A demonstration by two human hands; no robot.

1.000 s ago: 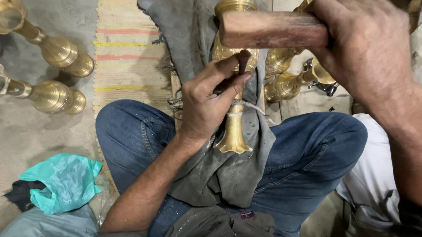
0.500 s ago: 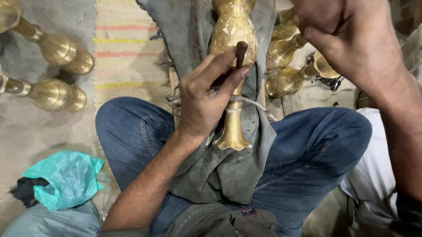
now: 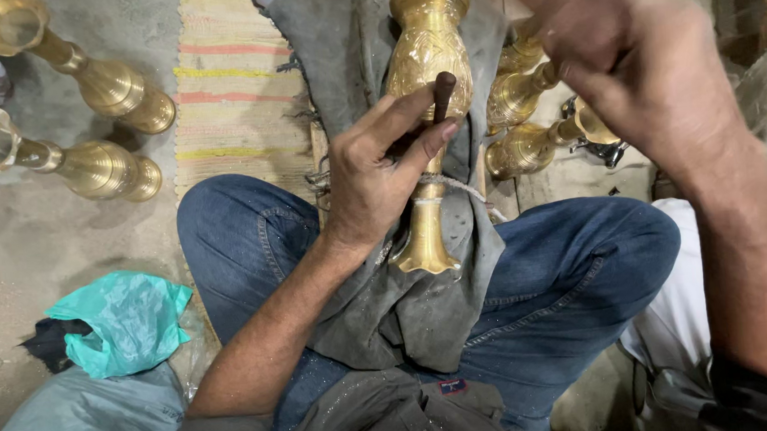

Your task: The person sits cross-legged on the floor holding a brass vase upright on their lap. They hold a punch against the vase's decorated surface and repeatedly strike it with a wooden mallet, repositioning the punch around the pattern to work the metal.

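left hand (image 3: 379, 175): pinches a dark punch (image 3: 442, 96) against the brass vase (image 3: 427, 68)
right hand (image 3: 638, 63): raised at 1 o'clock, blurred, fingers curled; what it grips, cannot tell
brass vase: lies on grey cloth (image 3: 390, 305) across the lap, centre
brass stands (image 3: 78, 93): on floor at 10 o'clock
green bag (image 3: 121, 319): 8 o'clock

Two brass vases (image 3: 76, 70) lie on the bare floor at left — a striped woven mat (image 3: 235, 82) beside them, a crumpled teal plastic bag (image 3: 121, 319) nearer.
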